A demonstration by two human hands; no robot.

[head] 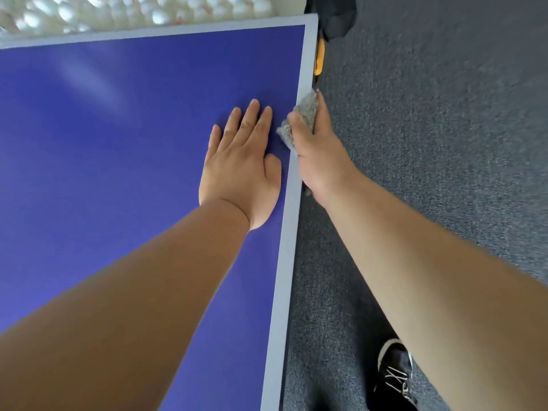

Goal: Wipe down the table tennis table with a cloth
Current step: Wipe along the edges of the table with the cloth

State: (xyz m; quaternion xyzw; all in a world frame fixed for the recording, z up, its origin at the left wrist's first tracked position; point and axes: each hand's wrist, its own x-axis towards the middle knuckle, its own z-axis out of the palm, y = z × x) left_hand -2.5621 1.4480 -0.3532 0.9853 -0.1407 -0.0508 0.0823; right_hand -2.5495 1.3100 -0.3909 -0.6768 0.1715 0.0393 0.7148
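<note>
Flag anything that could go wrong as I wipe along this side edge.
The cloth is bunched in the right hand at the pale border of the table, so a stroke could slide off the edge. The left hand lies flat on the blue surface and may leave prints. Further along that edge, a yellow fitting sits beside the table and might snag the cloth.

Grey-blue carpet floor [430, 143] at right. Heap of white balls [148, 10] along top edge. Black fabric item [335, 16], yellow object [319, 56] at top right.
</note>
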